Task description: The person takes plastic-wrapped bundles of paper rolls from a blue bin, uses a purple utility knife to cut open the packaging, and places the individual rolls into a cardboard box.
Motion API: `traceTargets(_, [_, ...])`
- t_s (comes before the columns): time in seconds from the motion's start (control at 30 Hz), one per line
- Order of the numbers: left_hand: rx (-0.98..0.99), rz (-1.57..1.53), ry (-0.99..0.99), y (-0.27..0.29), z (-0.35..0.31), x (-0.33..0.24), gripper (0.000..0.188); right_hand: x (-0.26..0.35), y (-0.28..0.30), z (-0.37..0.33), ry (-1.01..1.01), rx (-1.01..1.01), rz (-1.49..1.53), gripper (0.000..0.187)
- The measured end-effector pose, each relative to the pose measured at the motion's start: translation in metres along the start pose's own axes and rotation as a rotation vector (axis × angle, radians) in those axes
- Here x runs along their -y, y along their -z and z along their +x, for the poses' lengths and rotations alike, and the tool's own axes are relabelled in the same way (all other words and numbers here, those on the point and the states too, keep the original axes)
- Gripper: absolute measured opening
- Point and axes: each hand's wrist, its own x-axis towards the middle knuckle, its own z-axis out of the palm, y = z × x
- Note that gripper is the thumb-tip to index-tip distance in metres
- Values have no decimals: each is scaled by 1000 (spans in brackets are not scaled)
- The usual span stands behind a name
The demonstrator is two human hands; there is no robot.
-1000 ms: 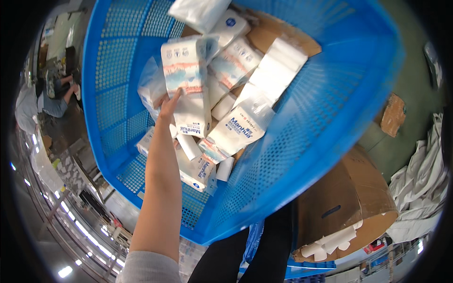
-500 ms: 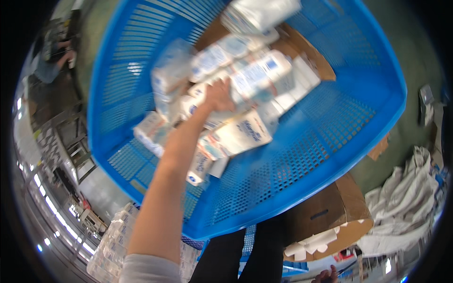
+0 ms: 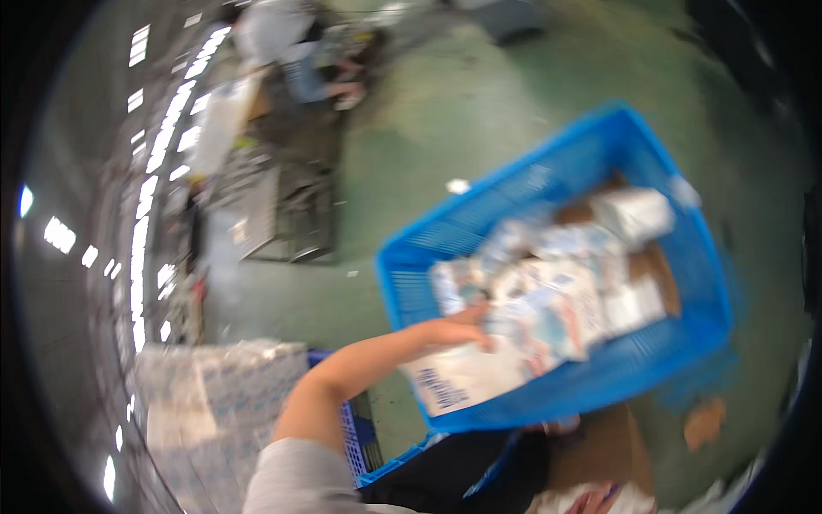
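Observation:
My left hand [image 3: 467, 329] reaches in over the near left side of a blue plastic basket [image 3: 591, 385]. Its fingers are closed on a white pack [image 3: 462, 377] with dark blue print, held tilted by the basket's near left wall. Behind it lie several more white packs [image 3: 556, 291] with blue and pink patches, smeared by motion. A crumpled white bundle [image 3: 634, 214] sits toward the far right end. Just under the near rim shows a small skin-coloured patch [image 3: 561, 424], perhaps fingers of my right hand; too blurred to make out.
Wrapped stacks of packs [image 3: 223, 394] stand at the lower left, beside a purple crate [image 3: 349, 433]. A brown cardboard box [image 3: 612, 450] is below the basket. Farther left are a metal frame [image 3: 300, 214] and another person [image 3: 308, 77]. A cardboard scrap [image 3: 704, 424] lies on the green floor.
The view has swung left, so the basket now appears smaller and farther right. My left hand has moved from atop the packs to the basket's near left, with a pack in it.

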Motion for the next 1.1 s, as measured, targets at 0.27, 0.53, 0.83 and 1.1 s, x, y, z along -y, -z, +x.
traceTargets(0.27, [298,-1143,138,-90,-127,-46,87,128,16,54,30,400,-99,27])
traceTargets(0.53, [736,-1148,61,-140,-90,-60,84,127,61,15,-362,530,23,27])
traceTargets(0.83, [510,-1098,447,-241,-61,-85,73,1,76,-182,-1030,838,277,35])
traceTargets(1.1, [504,-1064,724,-312,-41,-20,65,-123,113,-47,-560,-309,98,29])
